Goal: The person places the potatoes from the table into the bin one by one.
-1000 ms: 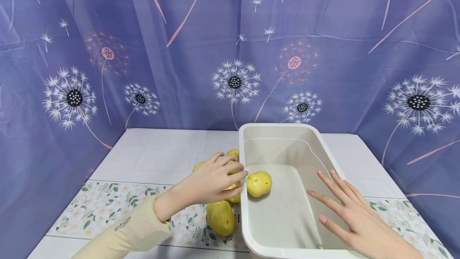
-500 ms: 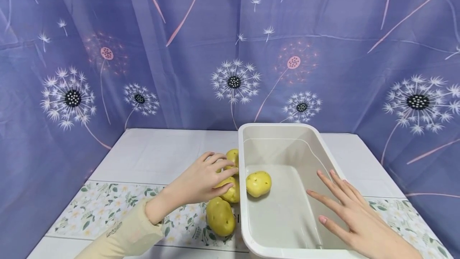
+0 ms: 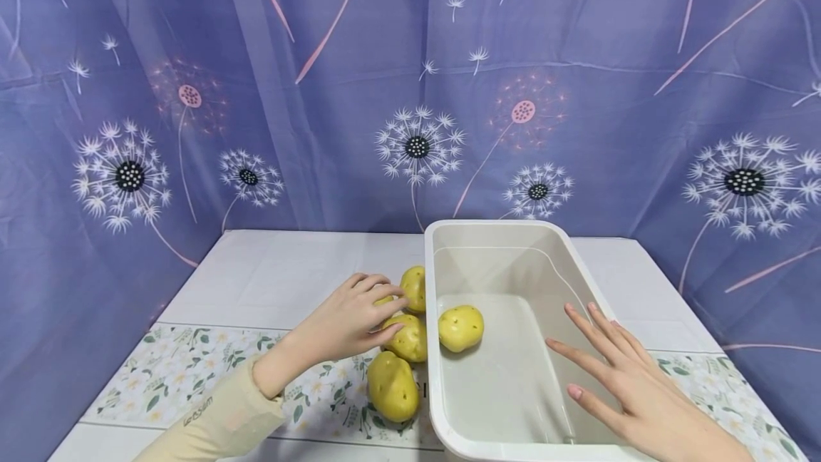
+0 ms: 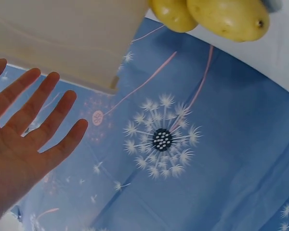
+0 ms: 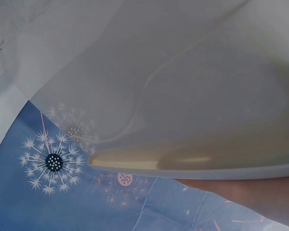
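My left hand [image 3: 351,316] is held above several yellow potatoes, its fingers relaxed and holding nothing. In the left wrist view the fingers of this left hand [image 4: 24,137] are spread apart. Uncovered potatoes are a far one [image 3: 414,288], a middle one [image 3: 409,339] and a near one [image 3: 393,386]; another potato [image 3: 383,300] is mostly hidden by the fingers. Inside the white bin [image 3: 435,391], by its left wall, lies a single potato [image 3: 461,328]. My right hand [image 3: 631,391] extends over the bin's right side, fingers straight; whether it touches the rim I cannot tell.
The bin stands on a white table [image 3: 282,262] crossed by a floral-printed strip [image 3: 212,348]. The potatoes outside lie along the bin's left side. Behind and at both sides hangs a purple-blue curtain [image 3: 333,184] with dandelion prints.
My left hand has drawn back leftward from the bin's left rim, uncovering more of the potatoes beside it. The potato in the bin and my right hand stay where they were.
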{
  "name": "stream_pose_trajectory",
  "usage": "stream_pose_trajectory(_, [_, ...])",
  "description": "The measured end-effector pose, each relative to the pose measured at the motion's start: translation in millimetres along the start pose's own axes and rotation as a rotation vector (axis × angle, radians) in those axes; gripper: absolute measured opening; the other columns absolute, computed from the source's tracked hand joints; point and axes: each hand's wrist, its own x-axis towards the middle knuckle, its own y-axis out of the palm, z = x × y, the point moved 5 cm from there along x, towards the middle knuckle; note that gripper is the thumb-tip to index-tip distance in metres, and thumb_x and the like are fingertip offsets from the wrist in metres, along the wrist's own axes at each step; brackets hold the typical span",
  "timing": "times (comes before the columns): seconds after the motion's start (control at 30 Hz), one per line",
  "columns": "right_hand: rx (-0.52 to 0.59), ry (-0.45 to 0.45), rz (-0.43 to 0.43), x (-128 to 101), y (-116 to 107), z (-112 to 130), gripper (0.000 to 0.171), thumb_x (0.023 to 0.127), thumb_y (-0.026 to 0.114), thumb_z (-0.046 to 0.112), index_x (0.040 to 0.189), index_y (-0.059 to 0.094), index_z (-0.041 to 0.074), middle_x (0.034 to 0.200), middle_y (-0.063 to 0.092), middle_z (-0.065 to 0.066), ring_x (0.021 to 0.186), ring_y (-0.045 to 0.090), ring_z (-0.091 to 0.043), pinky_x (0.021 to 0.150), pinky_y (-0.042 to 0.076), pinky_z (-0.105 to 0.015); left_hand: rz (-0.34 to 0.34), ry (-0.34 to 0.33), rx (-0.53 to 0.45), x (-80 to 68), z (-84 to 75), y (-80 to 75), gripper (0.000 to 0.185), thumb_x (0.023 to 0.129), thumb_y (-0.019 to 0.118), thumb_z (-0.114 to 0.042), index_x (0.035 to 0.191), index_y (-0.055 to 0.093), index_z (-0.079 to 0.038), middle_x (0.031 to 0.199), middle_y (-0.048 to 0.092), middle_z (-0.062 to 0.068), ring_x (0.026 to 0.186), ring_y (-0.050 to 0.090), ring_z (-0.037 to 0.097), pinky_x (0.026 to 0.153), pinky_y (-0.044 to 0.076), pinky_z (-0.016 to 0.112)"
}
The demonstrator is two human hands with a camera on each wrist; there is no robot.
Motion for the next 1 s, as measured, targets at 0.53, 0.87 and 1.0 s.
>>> stream_pose_trajectory(0.53, [0.002,0.008,0.005,0.6,-0.2,0.6,0.052,0.079,0.064,0.027,0.128,0.048,0.023,0.149,0.020,-0.010,0.140,-0.001,-0.020,0.110,-0.009,-0.019,0.026,-0.012,-0.046,-19.6,6.1,20.5,0.028,0.083,0.058,-0.032,0.106,0.063,-0.017,0.103,0.063,-0.002,0.099,0.056,0.018,0.083,0.047,0.036])
stream_pose_trajectory(0.87, [0.001,-0.008,-0.013,0.1,0.9,-0.2,0.050,0.080,0.063,0.029,0.127,0.049,0.022,0.148,0.022,-0.010,0.140,0.001,-0.021,0.111,-0.008,-0.020,0.044,0.001,-0.060,-31.8,-4.9,34.7,0.031,0.081,0.060,-0.033,0.106,0.063,-0.015,0.104,0.062,-0.002,0.099,0.056,0.018,0.084,0.047,0.037])
stream_pose_trajectory(1.0, [0.004,-0.008,-0.015,-0.5,0.3,0.3,0.050,0.079,0.064,0.028,0.127,0.049,0.021,0.148,0.021,-0.011,0.140,0.001,-0.021,0.111,-0.008,-0.020,0.055,0.004,-0.071,-35.3,-10.4,39.0,0.031,0.081,0.060,-0.034,0.106,0.063,-0.016,0.105,0.063,-0.001,0.100,0.057,0.018,0.085,0.047,0.037])
